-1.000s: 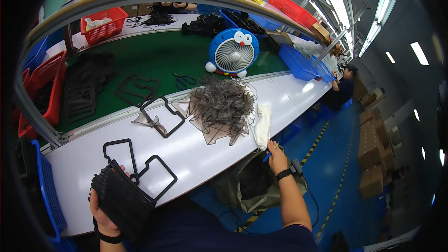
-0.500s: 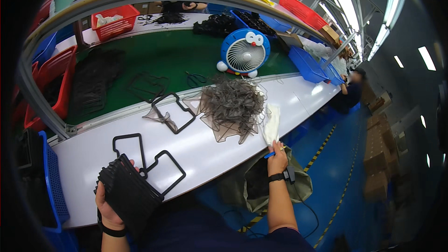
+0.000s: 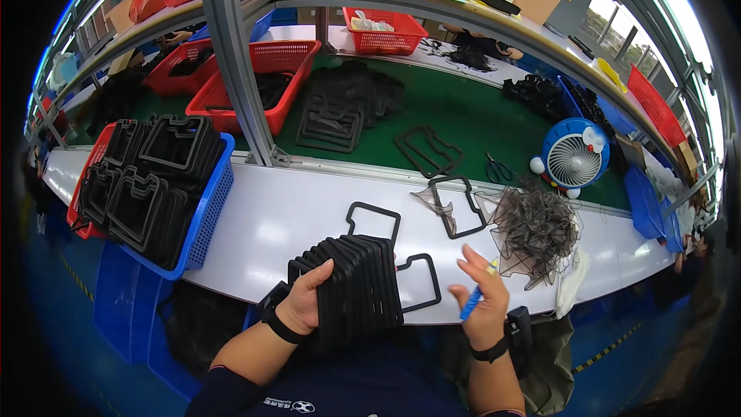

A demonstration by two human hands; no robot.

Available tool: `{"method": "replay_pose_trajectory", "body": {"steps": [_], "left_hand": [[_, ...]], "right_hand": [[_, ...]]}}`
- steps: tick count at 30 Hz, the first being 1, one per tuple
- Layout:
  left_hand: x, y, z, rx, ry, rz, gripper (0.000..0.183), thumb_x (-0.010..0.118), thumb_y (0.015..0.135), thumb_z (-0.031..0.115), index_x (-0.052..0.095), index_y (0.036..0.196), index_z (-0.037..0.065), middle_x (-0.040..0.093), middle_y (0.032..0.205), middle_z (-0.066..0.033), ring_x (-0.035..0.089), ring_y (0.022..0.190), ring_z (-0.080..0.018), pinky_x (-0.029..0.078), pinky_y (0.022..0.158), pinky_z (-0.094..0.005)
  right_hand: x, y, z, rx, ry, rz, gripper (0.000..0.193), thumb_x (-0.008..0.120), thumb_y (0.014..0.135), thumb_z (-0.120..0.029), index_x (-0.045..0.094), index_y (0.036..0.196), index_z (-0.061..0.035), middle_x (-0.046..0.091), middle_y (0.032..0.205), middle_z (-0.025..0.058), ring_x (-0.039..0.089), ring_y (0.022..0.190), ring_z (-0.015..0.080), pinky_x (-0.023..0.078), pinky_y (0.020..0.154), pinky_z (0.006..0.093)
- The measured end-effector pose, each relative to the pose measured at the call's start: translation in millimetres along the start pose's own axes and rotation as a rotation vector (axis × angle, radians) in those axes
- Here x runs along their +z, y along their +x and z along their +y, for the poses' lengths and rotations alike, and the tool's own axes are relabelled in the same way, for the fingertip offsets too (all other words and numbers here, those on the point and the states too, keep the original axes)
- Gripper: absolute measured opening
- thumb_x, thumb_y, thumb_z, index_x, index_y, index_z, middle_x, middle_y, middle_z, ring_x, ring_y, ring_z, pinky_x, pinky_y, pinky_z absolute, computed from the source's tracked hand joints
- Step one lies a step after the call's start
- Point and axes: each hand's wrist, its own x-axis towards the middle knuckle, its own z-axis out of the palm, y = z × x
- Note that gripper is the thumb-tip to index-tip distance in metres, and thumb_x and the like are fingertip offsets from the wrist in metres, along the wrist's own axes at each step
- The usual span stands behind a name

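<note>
A thick stack of black frames point(image 3: 351, 286) rests in my left hand point(image 3: 303, 305), its thumb over the near side. My right hand point(image 3: 488, 316) is raised just right of the stack, fingers partly spread, with a slim blue pen-like tool point(image 3: 470, 303) held in the palm. On the white table point(image 3: 262, 220) beyond the stack lie two loose black frames, one on the left point(image 3: 378, 211) and one on the right point(image 3: 434, 278). Farther right, another frame point(image 3: 474, 208) has a scrap of sheer grey mesh point(image 3: 441, 212) across its left side.
A tangled heap of grey mesh point(image 3: 538, 220) and a white cloth point(image 3: 571, 286) lie at the right. At the left stands a blue basket point(image 3: 214, 212) filled with black frames. Scissors point(image 3: 498, 167), a blue fan point(image 3: 575, 156) and a metal post point(image 3: 235, 62) are beyond.
The view has swung left, bringing the blue basket into sight. My right hand has left the white cloth by the table edge and come over near the stack. My left hand still holds the stack.
</note>
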Motion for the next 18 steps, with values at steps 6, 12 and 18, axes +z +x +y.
{"method": "replay_pose_trajectory", "body": {"steps": [6, 12, 18], "left_hand": [[-28.4, -12.4, -8.5, 0.001, -0.245, -0.128, 0.058, 0.049, 0.103, 0.038, 0.041, 0.148, 0.001, 0.051, 0.146, -0.019, 0.052, 0.134, -0.0322, 0.039, 0.115, -0.0501], [-37.9, -13.9, -11.8, -0.033, -0.285, -0.069, 0.056, 0.048, 0.104, 0.038, 0.044, 0.145, 0.0, 0.054, 0.142, -0.0192, 0.056, 0.13, -0.0315, 0.041, 0.113, -0.0477], [-19.4, -8.7, -6.4, -0.028, -0.183, -0.008, 0.059, 0.047, 0.104, 0.04, 0.043, 0.146, -0.001, 0.053, 0.144, -0.0196, 0.054, 0.131, -0.0315, 0.041, 0.113, -0.0473]], "right_hand": [[60.5, 42.6, -32.3, -0.233, 0.108, -0.332, 0.062, 0.086, 0.074, -0.011, 0.063, 0.131, -0.0054, 0.059, 0.138, 0.0218, 0.059, 0.125, 0.0361, 0.049, 0.102, 0.0406], [77.7, 38.1, -20.7, -0.141, 0.202, -0.252, 0.036, 0.078, 0.081, -0.002, 0.07, 0.116, -0.003, 0.07, 0.12, 0.0171, 0.069, 0.105, 0.0272, 0.054, 0.09, 0.0334], [84.1, 42.6, -25.2, 0.165, 0.354, -0.208, 0.016, 0.064, 0.1, -0.013, 0.067, 0.101, 0.0023, 0.075, 0.106, 0.0154, 0.067, 0.084, 0.01, 0.054, 0.074, 0.025]]}}
